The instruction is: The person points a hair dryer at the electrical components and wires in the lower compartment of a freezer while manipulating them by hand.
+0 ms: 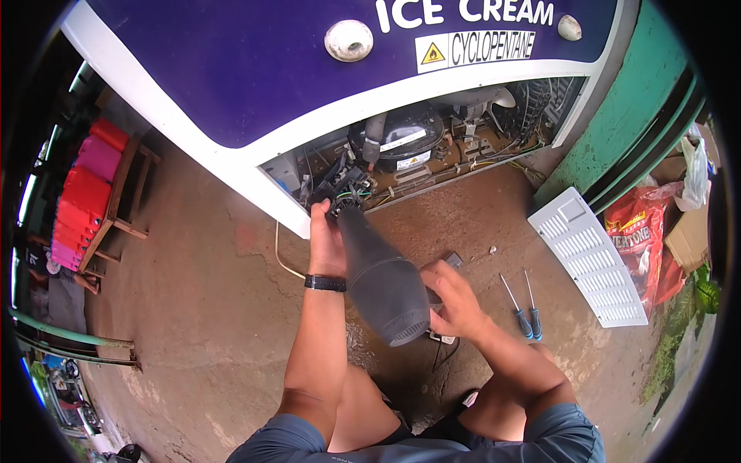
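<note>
A black hair dryer point(384, 282) is gripped in my right hand point(455, 299), its nozzle angled up and left toward the freezer's open bottom compartment. My left hand point(327, 239), with a black watch on the wrist, is closed at a dark part with wires point(343, 193) by the compartment's left end. The nozzle is close to those wires and covers some of my left fingers. Inside the compartment sits a black compressor point(401, 139) with pipes around it. Above it, the freezer's purple front point(270, 69) reads "ICE CREAM" and "CYCLOPENTANE".
Two screwdrivers point(529, 320) lie on the concrete floor to my right. Beyond them a white louvred panel point(590, 258) rests near a red bag point(637, 231). A green metal post point(617, 108) stands right of the freezer. Pink and red containers point(81, 204) sit on a wooden rack at left.
</note>
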`<act>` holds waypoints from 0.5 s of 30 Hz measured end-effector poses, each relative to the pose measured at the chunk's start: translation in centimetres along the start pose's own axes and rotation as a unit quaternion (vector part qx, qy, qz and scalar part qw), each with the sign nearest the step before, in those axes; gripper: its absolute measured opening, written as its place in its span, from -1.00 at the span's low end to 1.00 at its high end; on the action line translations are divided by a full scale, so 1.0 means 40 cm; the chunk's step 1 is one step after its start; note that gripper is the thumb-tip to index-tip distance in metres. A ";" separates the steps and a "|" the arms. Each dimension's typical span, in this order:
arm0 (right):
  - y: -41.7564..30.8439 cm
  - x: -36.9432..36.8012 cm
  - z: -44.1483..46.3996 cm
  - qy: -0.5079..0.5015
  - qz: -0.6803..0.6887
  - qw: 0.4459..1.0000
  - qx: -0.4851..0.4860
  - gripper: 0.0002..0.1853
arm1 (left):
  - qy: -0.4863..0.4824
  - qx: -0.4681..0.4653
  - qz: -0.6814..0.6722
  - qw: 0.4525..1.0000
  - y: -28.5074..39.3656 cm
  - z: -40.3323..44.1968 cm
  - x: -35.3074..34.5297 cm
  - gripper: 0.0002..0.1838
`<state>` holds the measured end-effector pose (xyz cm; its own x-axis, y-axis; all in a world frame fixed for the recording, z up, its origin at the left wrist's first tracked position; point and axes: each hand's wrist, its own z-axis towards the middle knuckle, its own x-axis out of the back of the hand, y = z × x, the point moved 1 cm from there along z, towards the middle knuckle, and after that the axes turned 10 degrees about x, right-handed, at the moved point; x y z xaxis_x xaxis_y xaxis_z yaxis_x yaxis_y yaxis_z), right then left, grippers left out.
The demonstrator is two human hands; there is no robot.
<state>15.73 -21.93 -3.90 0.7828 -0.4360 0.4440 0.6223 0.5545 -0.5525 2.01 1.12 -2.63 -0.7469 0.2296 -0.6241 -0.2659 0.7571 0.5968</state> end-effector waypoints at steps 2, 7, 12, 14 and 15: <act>-0.004 -0.003 0.003 -0.004 -0.004 1.000 0.000 -0.50 | 0.002 -0.013 0.013 1.000 0.001 0.008 0.004 -0.48; -0.010 -0.002 0.010 -0.019 -0.003 1.000 -0.006 -0.49 | 0.002 -0.019 0.039 0.999 0.002 0.018 0.021 -0.49; -0.014 -0.001 0.016 -0.020 -0.006 1.000 -0.007 -0.48 | 0.015 -0.037 0.058 0.998 0.001 0.017 0.022 -0.50; -0.015 -0.002 0.016 -0.020 -0.006 1.000 -0.006 -0.49 | 0.010 -0.040 0.060 0.997 0.002 0.023 0.027 -0.50; -0.015 -0.002 0.016 -0.016 -0.010 1.000 -0.007 -0.49 | 0.005 -0.044 0.062 0.997 0.003 0.024 0.028 -0.50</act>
<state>15.29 -21.76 -3.16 0.7694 -0.4239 0.4779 0.6384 0.5354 -0.5529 1.73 2.03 -3.73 -0.7829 0.3116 -0.5386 -0.2239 0.6665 0.7111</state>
